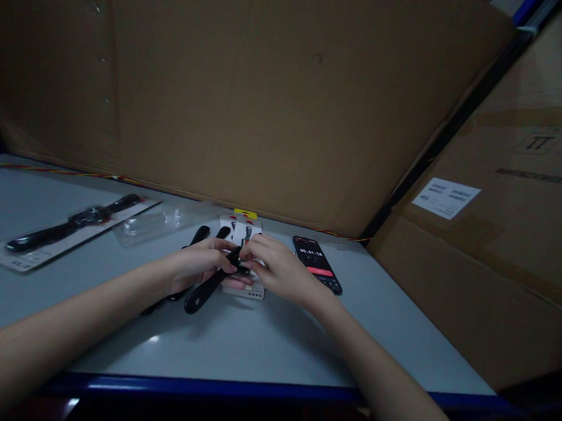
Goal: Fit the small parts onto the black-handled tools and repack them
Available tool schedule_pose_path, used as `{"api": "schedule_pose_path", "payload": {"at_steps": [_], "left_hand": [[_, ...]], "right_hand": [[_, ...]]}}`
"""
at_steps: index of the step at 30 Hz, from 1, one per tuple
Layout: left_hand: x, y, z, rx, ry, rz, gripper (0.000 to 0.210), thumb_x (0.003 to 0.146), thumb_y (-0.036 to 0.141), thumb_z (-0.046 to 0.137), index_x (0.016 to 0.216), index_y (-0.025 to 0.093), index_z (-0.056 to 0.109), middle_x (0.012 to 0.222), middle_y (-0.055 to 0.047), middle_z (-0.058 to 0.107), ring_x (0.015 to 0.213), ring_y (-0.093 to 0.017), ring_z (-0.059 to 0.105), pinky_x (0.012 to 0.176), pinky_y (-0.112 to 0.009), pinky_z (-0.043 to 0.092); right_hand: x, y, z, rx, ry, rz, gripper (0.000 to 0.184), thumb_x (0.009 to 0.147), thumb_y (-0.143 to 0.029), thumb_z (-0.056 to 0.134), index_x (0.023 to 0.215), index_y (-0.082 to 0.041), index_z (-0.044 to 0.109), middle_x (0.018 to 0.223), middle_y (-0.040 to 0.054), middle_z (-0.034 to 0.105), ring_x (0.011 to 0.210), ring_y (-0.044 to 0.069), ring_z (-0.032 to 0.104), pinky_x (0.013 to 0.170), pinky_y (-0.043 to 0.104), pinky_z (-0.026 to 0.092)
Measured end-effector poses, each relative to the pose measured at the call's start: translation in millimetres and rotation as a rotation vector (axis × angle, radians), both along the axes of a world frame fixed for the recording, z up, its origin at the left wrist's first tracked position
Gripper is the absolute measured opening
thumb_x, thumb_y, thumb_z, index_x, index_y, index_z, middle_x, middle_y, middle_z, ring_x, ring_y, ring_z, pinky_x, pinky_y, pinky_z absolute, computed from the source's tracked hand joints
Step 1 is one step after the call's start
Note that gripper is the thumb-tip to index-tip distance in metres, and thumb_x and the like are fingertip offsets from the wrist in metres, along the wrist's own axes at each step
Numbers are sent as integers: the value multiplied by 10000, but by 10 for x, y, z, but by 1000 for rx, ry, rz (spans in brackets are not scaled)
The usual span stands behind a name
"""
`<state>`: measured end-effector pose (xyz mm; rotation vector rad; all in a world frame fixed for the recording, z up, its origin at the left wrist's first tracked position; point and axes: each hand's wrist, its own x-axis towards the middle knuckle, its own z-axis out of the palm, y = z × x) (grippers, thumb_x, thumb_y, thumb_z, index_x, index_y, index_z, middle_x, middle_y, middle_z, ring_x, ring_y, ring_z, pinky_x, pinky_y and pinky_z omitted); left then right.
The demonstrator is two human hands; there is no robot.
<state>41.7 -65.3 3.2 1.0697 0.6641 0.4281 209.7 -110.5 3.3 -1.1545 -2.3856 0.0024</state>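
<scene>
My left hand is closed round a black-handled tool, whose rounded handle end points down toward the table's front. At the tool's upper end my right hand has its fingers pinched together. The tool's head is mostly hidden by my fingers, so its exact kind does not show. Further black handles lie on the table behind and below my left hand. Just under both hands is a printed packaging card with a yellow top tab, partly covered.
On the left lies a long black tool packed on a white card. Clear plastic packaging sits between it and my hands. A phone with a running timer is at right. Cardboard walls the back and right side.
</scene>
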Motion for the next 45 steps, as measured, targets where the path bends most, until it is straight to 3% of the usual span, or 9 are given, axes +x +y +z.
{"api": "schedule_pose_path", "payload": {"at_steps": [6,9,13,21,30,33,36,39,45], "left_hand": [[1,-30,24,6,24,46,637,622,-52,541,1206,55,313,890,-144,644,811,-231,653,808,-349,492],[3,-37,25,27,8,77,623,607,-58,533,1188,55,341,878,-135,646,789,-233,656,796,-350,499],[3,-32,14,41,-20,63,626,583,-58,562,1169,81,393,918,-117,642,788,-222,656,786,-336,505],[14,-1,-60,68,8,73,639,564,-59,580,1164,76,407,959,-131,622,808,-230,650,813,-350,496],[10,23,-79,60,-23,66,579,576,-59,569,1120,64,414,919,-137,635,842,-254,642,833,-381,483],[11,10,-56,53,-23,62,604,580,-53,573,1143,67,391,954,-148,627,824,-250,647,842,-381,479],[18,-5,-42,42,-8,96,625,586,-50,569,1164,68,361,965,-153,623,813,-241,651,834,-364,485],[20,-5,-55,43,-11,121,628,578,-55,568,1157,71,359,958,-148,626,821,-244,648,811,-355,498],[17,12,-86,48,6,82,611,570,-47,577,1138,77,391,927,-131,637,780,-228,656,786,-333,507]], "right_hand": [[54,-30,81,-64,89,141,213,809,-63,393,866,-209,536,954,32,501,908,126,479,761,272,391],[25,-44,81,-36,143,3,104,792,-210,502,895,-197,502,923,34,524,840,138,494,697,267,391],[-23,-32,22,-32,55,-208,227,787,-400,512,739,-179,500,706,12,537,653,129,472,564,247,329],[-77,-54,-1,-50,53,-106,58,781,-195,486,805,-172,534,783,31,559,737,136,498,655,254,369],[-34,0,7,8,92,49,294,701,8,361,872,-200,480,906,29,570,879,140,489,776,284,369],[-8,7,8,32,182,-10,272,718,-35,403,929,-194,467,937,37,566,863,138,503,739,269,382],[-10,-5,0,-13,182,-163,112,779,-233,487,881,-186,493,797,19,569,697,127,509,608,246,371],[-39,-17,-15,-61,90,-266,215,792,-383,491,720,-182,515,631,-5,527,576,116,464,516,236,311],[-85,-55,2,-13,68,-120,52,771,-208,501,770,-173,538,768,23,554,715,128,497,635,245,376]]}}
